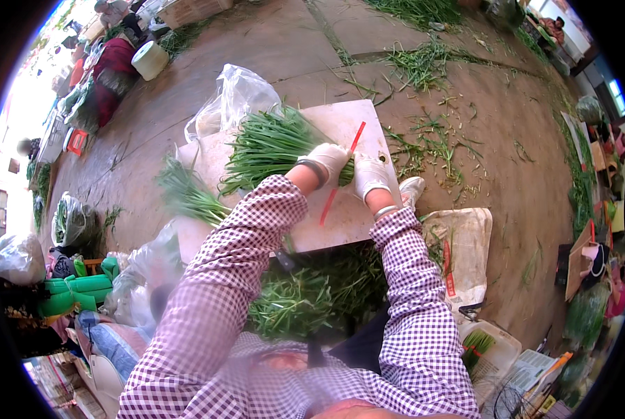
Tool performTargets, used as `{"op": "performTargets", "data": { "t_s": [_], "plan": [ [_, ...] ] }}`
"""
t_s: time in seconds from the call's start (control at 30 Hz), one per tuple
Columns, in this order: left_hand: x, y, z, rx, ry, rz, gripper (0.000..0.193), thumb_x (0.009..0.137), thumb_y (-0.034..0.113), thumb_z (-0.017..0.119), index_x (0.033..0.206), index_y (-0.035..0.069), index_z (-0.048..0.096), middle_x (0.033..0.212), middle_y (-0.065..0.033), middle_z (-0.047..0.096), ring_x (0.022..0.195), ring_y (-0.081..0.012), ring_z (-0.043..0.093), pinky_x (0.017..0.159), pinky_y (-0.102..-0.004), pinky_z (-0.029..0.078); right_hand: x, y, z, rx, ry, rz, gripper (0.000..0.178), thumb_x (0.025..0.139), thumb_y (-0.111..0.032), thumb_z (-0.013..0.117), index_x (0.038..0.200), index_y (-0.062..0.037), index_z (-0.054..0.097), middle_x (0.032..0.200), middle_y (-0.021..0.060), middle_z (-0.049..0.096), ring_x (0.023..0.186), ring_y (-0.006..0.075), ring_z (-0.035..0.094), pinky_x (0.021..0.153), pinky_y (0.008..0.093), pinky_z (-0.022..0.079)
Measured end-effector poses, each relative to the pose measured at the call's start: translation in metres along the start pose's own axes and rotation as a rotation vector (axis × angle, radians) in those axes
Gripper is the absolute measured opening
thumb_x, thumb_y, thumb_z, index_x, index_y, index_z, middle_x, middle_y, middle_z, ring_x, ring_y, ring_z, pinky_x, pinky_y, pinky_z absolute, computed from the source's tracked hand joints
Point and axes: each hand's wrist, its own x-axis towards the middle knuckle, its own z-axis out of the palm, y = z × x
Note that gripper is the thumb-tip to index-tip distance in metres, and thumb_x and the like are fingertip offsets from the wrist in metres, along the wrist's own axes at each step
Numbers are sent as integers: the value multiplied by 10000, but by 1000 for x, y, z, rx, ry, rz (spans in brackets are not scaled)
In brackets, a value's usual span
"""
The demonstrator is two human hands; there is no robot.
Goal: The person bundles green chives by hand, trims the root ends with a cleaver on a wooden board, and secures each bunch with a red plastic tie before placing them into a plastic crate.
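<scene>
A thick bunch of long, flat green leaves, which look like chives (267, 150), lies across a pale board (344, 119). My left hand (330, 162), in a white glove, is closed around the bunch near its right end. Right beside it, my gloved right hand (370, 173) is closed at the stalk end; its fingertips are partly hidden. A red strip (328, 207) runs slantwise over the board and passes under the bunch between my hands. To the left, a smaller, loose bunch of chives (194, 192) hangs over the board's edge.
A clear plastic bag (232, 98) rests behind the board. Loose greens (302, 297) lie below its near edge. A whitish sack (466, 244) and a pale bin (494, 349) stand at the right. Leaf scraps (442, 150) litter the floor. Green rolls (75, 293) lie at the left.
</scene>
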Motion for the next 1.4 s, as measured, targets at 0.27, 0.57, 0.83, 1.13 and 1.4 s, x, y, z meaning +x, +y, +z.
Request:
{"op": "performTargets", "data": {
  "t_s": [0.27,0.57,0.83,1.13,1.4],
  "plan": [
    [-12,-5,1,-107,83,70,913,601,285,832,1397,89,428,1294,-161,548,1228,-332,522,1023,-431,421,-9,-4,14,-149,162,-63,239,908,-113,488,1119,-59,585,1004,140,666,943,286,675,829,428,529],
    [-86,-65,-7,157,41,-251,1077,563,368,864,1482,185,333,1469,-106,420,1388,-291,364,1108,-498,302,-9,-1,14,-105,64,-5,407,830,-137,578,1222,-38,532,1143,173,624,1087,312,608,958,410,457],
    [-178,-162,-50,376,-195,-606,774,695,230,799,1392,132,476,1347,-153,553,1270,-299,515,1049,-464,408,-12,-6,13,-96,130,4,315,891,-122,528,1197,-50,547,1115,163,639,1055,311,628,903,427,494],
    [-47,-6,-82,49,-120,-66,1061,605,540,820,1455,59,405,1512,-189,378,1451,-333,262,1186,-557,135,-16,-1,14,-91,98,20,417,821,-133,582,1220,-27,522,1142,182,611,1080,316,599,956,421,450],
    [18,0,-30,41,-301,36,1308,452,570,871,1519,100,279,1586,-198,211,1486,-369,134,1178,-594,93,-20,-6,2,-58,85,6,775,614,-370,848,1225,-24,520,1119,158,600,1052,298,603,917,408,471]
  ]
}}
